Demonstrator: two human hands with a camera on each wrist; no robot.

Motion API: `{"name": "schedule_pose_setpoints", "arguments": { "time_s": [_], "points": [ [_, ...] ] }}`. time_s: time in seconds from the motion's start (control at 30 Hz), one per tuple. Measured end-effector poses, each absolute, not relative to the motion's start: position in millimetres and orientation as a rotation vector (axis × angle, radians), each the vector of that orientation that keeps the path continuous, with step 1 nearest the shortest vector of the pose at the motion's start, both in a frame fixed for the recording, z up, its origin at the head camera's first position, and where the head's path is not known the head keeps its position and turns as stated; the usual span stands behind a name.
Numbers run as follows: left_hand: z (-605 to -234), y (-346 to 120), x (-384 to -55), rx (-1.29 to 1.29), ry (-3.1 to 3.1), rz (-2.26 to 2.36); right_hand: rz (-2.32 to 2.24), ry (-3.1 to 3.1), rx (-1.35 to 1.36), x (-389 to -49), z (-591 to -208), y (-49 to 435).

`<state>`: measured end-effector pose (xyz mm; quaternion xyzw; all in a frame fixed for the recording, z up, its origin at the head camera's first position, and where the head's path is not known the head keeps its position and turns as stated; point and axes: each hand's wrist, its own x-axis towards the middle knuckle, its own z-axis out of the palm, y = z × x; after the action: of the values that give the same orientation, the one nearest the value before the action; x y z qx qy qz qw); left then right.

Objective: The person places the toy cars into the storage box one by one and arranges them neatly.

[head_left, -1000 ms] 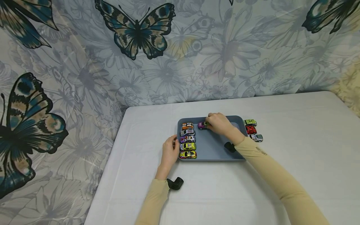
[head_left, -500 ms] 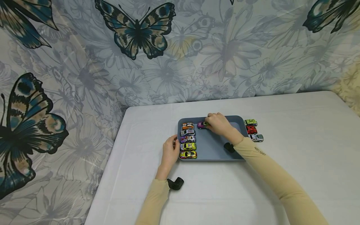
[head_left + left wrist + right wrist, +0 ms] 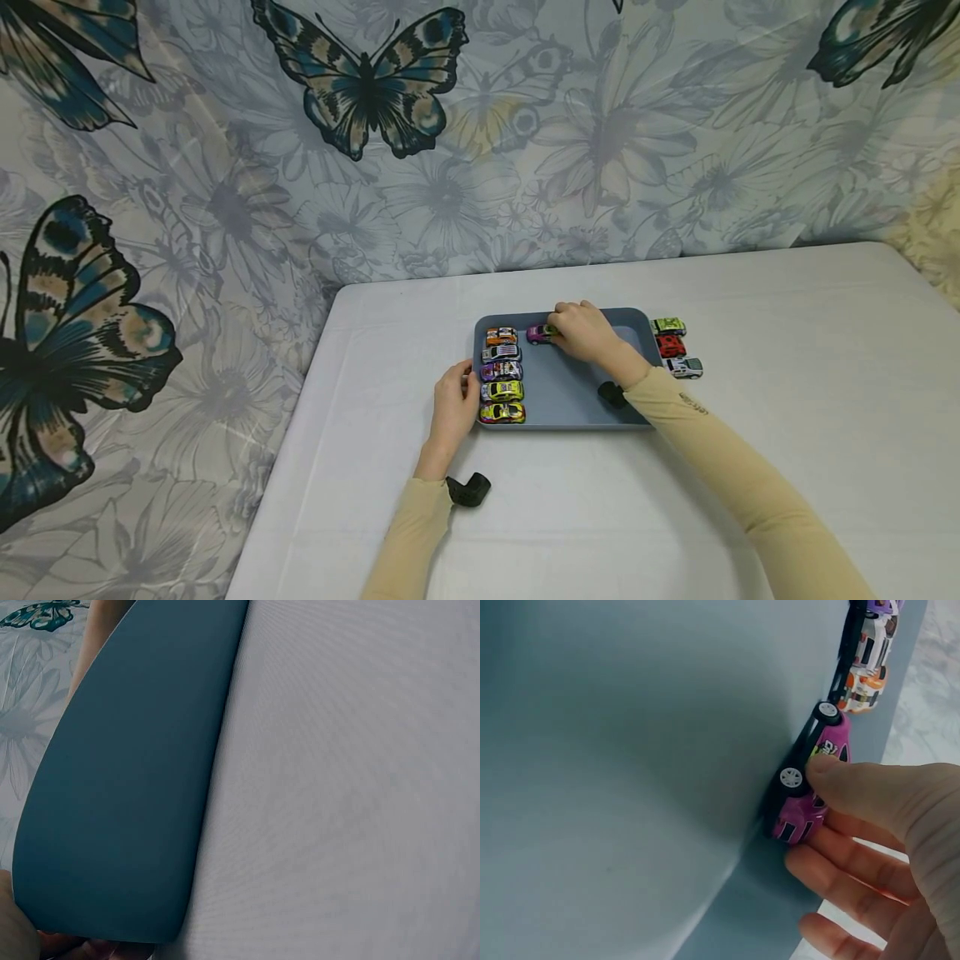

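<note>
My right hand [image 3: 583, 332] pinches a magenta toy car [image 3: 810, 784] between thumb and fingers, inside the far side of a blue-grey tray [image 3: 570, 427]. In the right wrist view the car's wheels face the tray floor. At the tray's left rim, my left hand [image 3: 454, 402] grips the edge, its fingertips mostly hidden. A column of toy cars stands along the tray's left side: an orange one [image 3: 501, 336] at the back, then a silver one [image 3: 500, 353], a purple one [image 3: 500, 371] and yellow ones [image 3: 502, 412] in front.
Outside the tray's right rim stand a lime toy car [image 3: 668, 326], a red one [image 3: 671, 346] and a white one [image 3: 683, 367]. A white cloth covers the table [image 3: 570, 517]. Behind hangs a butterfly-patterned curtain [image 3: 450, 192]. Black wrist mounts [image 3: 468, 490] jut from the sleeves.
Both hands keep almost the same place, and the magenta toy car stays pinched near the tray's far side with barely any shift.
</note>
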<state>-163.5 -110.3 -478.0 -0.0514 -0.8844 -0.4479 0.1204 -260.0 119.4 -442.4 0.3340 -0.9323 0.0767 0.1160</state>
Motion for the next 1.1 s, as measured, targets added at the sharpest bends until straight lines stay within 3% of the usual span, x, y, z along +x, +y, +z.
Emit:
{"name": "schedule_pose_setpoints", "arguments": {
  "time_s": [0.6,1.1],
  "points": [
    [-476.9,-106.0,-163.9,-0.138,-2.599,-1.316,0.261,-2.655,0.900,-239.2,-414.8,153.3],
    [-478.0,-107.9,-161.5,-0.150,-2.554,-1.336,0.348,-2.646,0.809,-219.5,-398.9,228.5]
  ]
}}
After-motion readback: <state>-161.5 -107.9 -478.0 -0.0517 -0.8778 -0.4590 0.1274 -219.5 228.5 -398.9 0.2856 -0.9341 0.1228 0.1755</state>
